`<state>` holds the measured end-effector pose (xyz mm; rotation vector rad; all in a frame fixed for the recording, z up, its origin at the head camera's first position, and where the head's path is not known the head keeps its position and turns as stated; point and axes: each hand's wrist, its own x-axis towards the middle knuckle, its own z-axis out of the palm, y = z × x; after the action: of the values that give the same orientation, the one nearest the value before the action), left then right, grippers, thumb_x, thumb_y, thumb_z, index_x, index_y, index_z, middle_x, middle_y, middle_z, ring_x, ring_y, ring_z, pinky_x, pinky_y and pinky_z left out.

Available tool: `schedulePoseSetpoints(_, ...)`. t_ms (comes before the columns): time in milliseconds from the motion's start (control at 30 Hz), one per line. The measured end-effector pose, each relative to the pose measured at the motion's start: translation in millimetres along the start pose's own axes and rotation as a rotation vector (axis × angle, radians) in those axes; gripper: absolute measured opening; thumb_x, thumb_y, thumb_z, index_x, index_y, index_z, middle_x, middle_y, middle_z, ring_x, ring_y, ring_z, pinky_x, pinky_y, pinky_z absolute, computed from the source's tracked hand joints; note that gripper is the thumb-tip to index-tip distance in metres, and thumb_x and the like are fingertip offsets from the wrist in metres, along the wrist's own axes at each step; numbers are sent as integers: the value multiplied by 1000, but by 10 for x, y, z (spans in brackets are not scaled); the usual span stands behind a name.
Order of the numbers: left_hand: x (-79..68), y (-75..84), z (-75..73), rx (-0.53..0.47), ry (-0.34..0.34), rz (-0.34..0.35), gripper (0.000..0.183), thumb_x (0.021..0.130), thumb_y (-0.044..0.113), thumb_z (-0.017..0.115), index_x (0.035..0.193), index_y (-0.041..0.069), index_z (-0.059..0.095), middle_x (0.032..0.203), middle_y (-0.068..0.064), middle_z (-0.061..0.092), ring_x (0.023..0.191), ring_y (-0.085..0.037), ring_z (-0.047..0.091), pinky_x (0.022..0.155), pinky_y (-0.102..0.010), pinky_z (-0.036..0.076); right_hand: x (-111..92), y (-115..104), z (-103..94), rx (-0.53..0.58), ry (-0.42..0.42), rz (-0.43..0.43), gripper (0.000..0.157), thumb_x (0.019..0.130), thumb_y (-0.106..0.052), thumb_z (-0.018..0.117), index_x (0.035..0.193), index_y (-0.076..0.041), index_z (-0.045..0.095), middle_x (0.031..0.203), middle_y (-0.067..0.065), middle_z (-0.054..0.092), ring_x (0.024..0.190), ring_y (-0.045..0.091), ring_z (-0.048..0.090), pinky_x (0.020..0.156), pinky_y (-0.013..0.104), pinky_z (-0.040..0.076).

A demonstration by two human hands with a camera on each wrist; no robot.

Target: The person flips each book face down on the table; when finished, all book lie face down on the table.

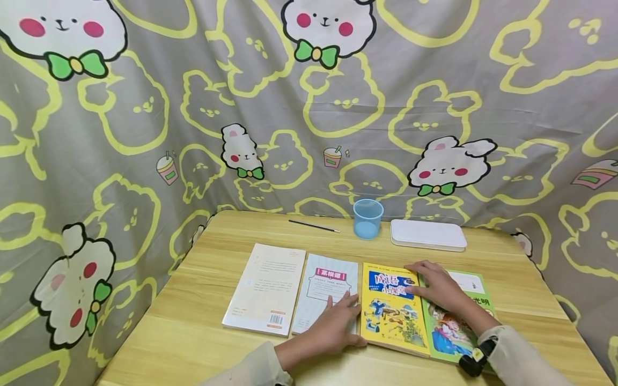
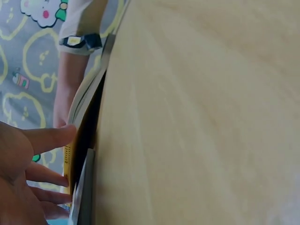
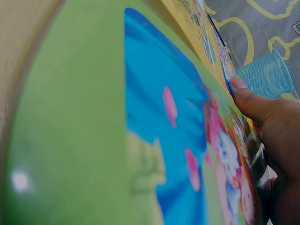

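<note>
Spread over the right side of a pale blue book (image 1: 324,284), my left hand (image 1: 333,321) has its fingertips at the left edge of a yellow book (image 1: 393,316). Its thumb is at that book's lower left corner; the left wrist view shows straight fingers along the edge and a dark gap under the book. My right hand (image 1: 441,287) lies across the top of a green picture book (image 1: 451,332), its thumb (image 3: 243,91) and fingertips touching the yellow book's upper right part. The green book sits right beside the yellow one.
A cream book (image 1: 267,289) with a barcode lies at the left of the row. Behind the books are a pencil (image 1: 314,225), a blue mesh cup (image 1: 368,220) and a white case (image 1: 428,234). A patterned grey curtain (image 1: 289,107) surrounds the wooden table (image 1: 178,300).
</note>
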<state>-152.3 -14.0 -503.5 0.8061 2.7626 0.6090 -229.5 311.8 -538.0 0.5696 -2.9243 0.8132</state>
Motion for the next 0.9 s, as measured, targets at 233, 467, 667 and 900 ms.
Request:
schedulePoseSetpoints(233, 14, -6, -41, -255, 7, 42, 75, 83, 29, 87, 149, 12, 55, 158, -2, 47, 151, -28, 35, 124, -62, 14, 0, -8, -6, 3, -2, 6, 68, 92, -52, 73, 145, -11, 59, 139, 16, 57, 127, 47, 51, 92, 68, 48)
schedulePoseSetpoints(467, 25, -8, -58, -412, 37, 54, 71, 85, 28, 86, 147, 15, 57, 157, -3, 48, 149, -25, 41, 124, -47, 26, 8, -3, 7, -6, -2, 9, 69, 92, -52, 73, 145, -10, 58, 141, 18, 56, 128, 49, 50, 92, 69, 48)
schedulePoseSetpoints(667, 21, 9, -73, -485, 55, 42, 71, 84, 27, 86, 147, 13, 57, 158, -5, 47, 149, -24, 40, 124, -45, 29, 23, -7, 9, -11, -2, 12, 69, 92, -53, 72, 145, -11, 59, 140, 17, 57, 127, 48, 50, 93, 68, 48)
schedulePoseSetpoints(900, 18, 10, -60, -592, 70, 24, 73, 83, 23, 87, 149, 12, 55, 159, -3, 47, 148, -23, 42, 122, -43, 32, 22, -22, -4, 11, -8, 21, 67, 92, -48, 75, 145, -10, 59, 140, 17, 57, 128, 48, 50, 94, 68, 48)
